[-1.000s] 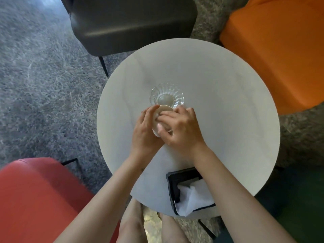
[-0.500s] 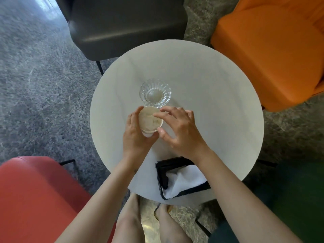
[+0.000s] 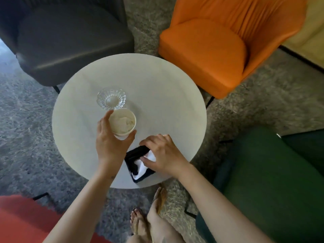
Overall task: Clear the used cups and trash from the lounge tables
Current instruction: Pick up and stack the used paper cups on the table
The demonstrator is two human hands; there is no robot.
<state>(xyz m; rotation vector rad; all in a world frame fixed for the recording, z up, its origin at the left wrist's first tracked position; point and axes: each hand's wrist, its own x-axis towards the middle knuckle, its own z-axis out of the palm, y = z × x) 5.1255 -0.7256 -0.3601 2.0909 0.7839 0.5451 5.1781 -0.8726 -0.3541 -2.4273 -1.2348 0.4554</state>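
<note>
Holding the cup [image 3: 122,123] just above the table [image 3: 166,95], the left hand [image 3: 112,148] wraps it from the near left side, thumb on the near right wall and fingers curled round the left; something crumpled and pale fills the cup. The right hand [image 3: 161,153] sits over the box [image 3: 135,155] at the near edge, fingers bent down, and seems to pinch the white tissue [image 3: 140,165] between thumb and forefinger, though the grip is partly hidden. The glass [image 3: 111,98] stands upright on the table, mouth up, just beyond the cup's far rim. That is the relation that matters: the glass lies straight ahead of the left fingers and very near them, but that hand is full, while the right hand is further off, with the glass far and to its left. Taking it would probably mean a reach from above or the right side.
</note>
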